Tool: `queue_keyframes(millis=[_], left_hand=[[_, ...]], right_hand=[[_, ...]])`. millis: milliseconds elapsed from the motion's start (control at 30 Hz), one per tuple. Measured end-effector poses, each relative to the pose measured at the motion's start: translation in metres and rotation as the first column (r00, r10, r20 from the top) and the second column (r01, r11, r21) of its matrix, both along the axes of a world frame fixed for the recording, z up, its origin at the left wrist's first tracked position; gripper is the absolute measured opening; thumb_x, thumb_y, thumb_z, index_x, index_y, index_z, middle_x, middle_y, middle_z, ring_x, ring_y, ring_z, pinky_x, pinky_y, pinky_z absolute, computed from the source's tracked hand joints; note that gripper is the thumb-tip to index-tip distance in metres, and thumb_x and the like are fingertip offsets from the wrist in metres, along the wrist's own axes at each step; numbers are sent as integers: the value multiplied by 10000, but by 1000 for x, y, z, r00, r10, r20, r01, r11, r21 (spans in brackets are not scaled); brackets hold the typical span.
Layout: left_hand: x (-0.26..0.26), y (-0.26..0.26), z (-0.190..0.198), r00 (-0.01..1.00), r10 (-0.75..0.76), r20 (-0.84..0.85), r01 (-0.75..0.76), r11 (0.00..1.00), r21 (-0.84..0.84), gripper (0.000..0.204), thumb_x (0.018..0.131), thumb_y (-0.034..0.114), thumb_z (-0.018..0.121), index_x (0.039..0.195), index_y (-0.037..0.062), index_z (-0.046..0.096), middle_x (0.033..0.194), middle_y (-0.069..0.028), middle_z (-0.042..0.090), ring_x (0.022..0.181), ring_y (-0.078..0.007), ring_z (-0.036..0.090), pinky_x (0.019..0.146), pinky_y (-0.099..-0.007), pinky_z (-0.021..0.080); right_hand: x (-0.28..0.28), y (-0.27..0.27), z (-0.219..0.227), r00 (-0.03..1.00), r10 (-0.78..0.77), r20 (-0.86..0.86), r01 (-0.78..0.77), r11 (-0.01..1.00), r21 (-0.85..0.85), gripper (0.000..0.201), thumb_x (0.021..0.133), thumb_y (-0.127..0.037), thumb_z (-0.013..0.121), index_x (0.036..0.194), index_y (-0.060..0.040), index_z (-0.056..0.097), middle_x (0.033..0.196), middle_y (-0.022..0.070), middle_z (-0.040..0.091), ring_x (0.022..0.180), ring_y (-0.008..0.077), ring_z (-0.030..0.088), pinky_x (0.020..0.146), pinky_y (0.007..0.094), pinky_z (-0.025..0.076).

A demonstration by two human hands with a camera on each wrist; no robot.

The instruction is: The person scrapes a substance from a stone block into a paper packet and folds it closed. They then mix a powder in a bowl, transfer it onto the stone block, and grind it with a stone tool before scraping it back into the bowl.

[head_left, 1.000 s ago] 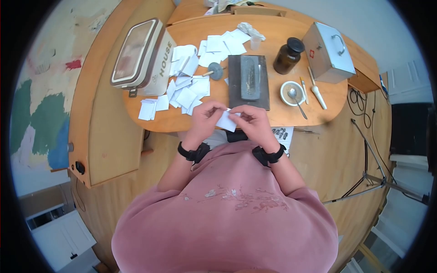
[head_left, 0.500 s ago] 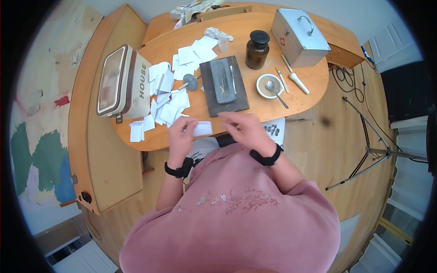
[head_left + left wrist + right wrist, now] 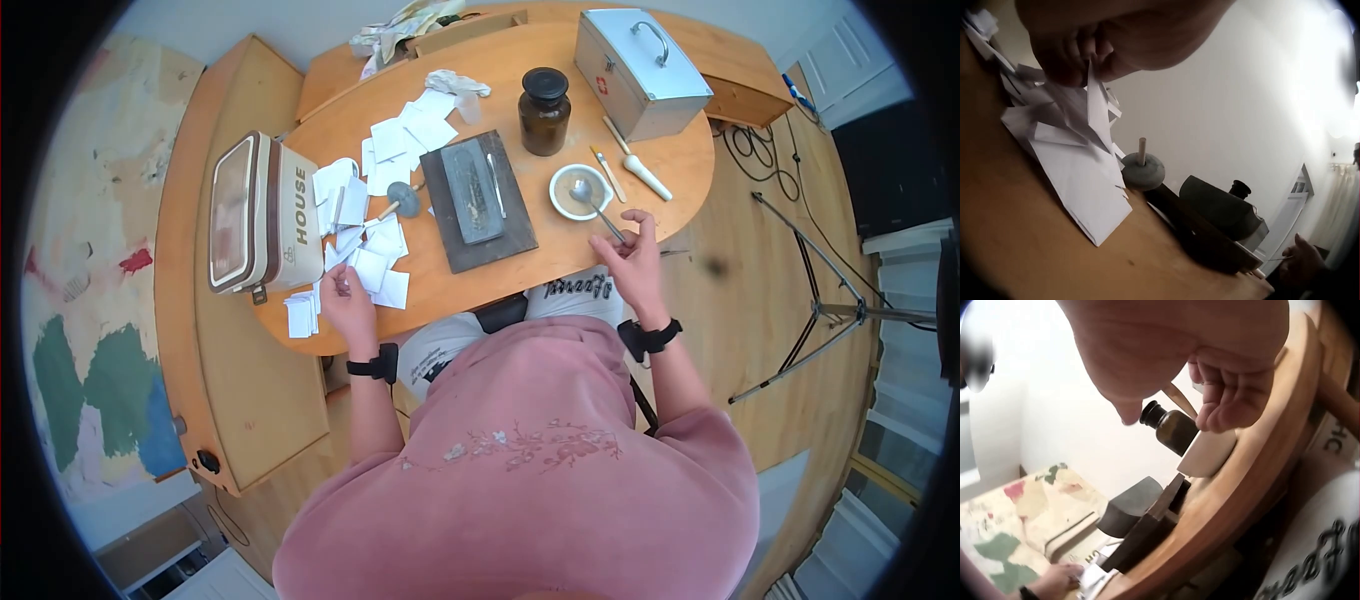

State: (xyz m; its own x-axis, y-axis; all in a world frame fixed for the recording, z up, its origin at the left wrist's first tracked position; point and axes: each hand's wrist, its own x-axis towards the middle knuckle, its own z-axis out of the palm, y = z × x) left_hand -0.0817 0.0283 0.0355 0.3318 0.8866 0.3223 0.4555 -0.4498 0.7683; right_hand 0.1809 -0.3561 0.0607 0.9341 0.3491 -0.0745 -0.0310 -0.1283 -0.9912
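Observation:
My left hand (image 3: 347, 297) is over the pile of folded white papers at the left of the table. In the left wrist view, its thumb and fingers pinch an upright folded paper (image 3: 1099, 112), with other papers (image 3: 1079, 181) just below. My right hand (image 3: 635, 268) is at the table's front edge beside a white bowl (image 3: 556, 205). Its thumb and fingers stand well apart around the handle end of a metal spoon (image 3: 604, 218), which leans in the bowl. In the right wrist view the fingers bend above the bowl (image 3: 1207, 456), the thumb off to the left.
Between the hands lies a dark board (image 3: 445, 225) bearing a grey slab (image 3: 470, 185) and a thin tool. Behind stand a brown jar (image 3: 545, 115) and a metal case (image 3: 650, 90). A brush, a pestle (image 3: 648, 178), a grey disc with a stick (image 3: 402, 200) and a "HOUSE" box (image 3: 290, 220) lie around.
The hands have parted from the small white paper they held together. My left hand moved left to the paper pile; my right hand moved right to the spoon. The head view has shifted and turned.

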Motion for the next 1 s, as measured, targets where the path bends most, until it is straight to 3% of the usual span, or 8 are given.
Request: queue_keyframes(millis=[100, 267, 333, 433, 500, 567, 733, 1000], left_hand=[[3, -6, 4, 988, -2, -157, 37, 974, 222, 192, 1053, 116, 744, 1196, -12, 755, 1099, -130, 720, 999, -286, 639, 892, -429, 515], [7, -7, 12, 987, -26, -161, 80, 937, 340, 216, 1037, 118, 758, 1223, 8, 754, 1168, -154, 707, 1122, -367, 637, 1020, -488, 487], [16, -20, 28, 987, -33, -156, 90, 923, 373, 231, 1026, 112, 772, 1231, 9, 750, 1170, -152, 712, 1138, -374, 644, 1041, -490, 484], [33, -57, 55, 986, -86, -143, 142, 885, 443, 268, 981, 50, 805, 1238, 5, 743, 1186, -157, 733, 1146, -377, 660, 1039, -484, 502], [49, -84, 65, 950, -295, -99, 306, 828, 469, 316, 936, 2, 836, 1236, 3, 739, 1186, -165, 751, 1113, -381, 680, 988, -477, 534], [68, -107, 64, 864, -501, -47, 476, 784, 399, 354, 921, 15, 857, 1254, 5, 736, 1167, -173, 755, 1089, -377, 698, 954, -472, 561], [141, -162, 73, 568, -822, -26, 822, 566, 57, 691, 931, 77, 860, 1545, -3, 553, 1425, -244, 646, 1324, -449, 642, 1135, -480, 540], [209, -195, 56, 561, -827, -37, 826, 556, 88, 976, 888, 121, 879, 1675, -54, 329, 1576, -310, 499, 1479, -513, 486, 1254, -537, 431]], right_hand=[[1, 20, -6, 975, -124, -183, 161, 965, 206, 495, 1021, -114, 875, 1352, -3, 525, 786, 2, 653, 667, 67, 587, 609, 233, 455], [37, 39, -7, 978, -192, 83, 178, 973, 148, 146, 1082, -89, 789, 1151, 17, 716, 833, 36, 704, 744, 83, 671, 636, 272, 496], [45, 38, 11, 870, -71, 487, 109, 993, -50, 85, 1067, -67, 779, 1111, 6, 771, 877, 78, 718, 797, 191, 732, 684, 335, 542], [47, 16, 34, 675, 245, 696, -44, 955, -293, 145, 1029, -48, 789, 1171, -22, 773, 946, 120, 726, 832, 318, 733, 736, 406, 577], [50, 9, 38, 641, 304, 705, -76, 939, -336, 167, 1003, -40, 794, 1169, -35, 778, 996, 128, 736, 872, 355, 728, 761, 434, 593], [57, 6, 38, 517, 339, 786, -107, 937, -334, 193, 984, -16, 789, 1175, -38, 768, 997, 124, 719, 883, 340, 727, 738, 437, 593], [46, 2, 33, 484, 423, 766, -54, 889, -456, 219, 978, 1, 787, 1191, -30, 750, 984, 137, 705, 870, 344, 725, 725, 444, 596], [32, 2, 21, 488, 440, 753, -22, 870, -493, 232, 962, -26, 779, 1184, -19, 712, 945, 129, 665, 863, 340, 705, 697, 458, 592]])
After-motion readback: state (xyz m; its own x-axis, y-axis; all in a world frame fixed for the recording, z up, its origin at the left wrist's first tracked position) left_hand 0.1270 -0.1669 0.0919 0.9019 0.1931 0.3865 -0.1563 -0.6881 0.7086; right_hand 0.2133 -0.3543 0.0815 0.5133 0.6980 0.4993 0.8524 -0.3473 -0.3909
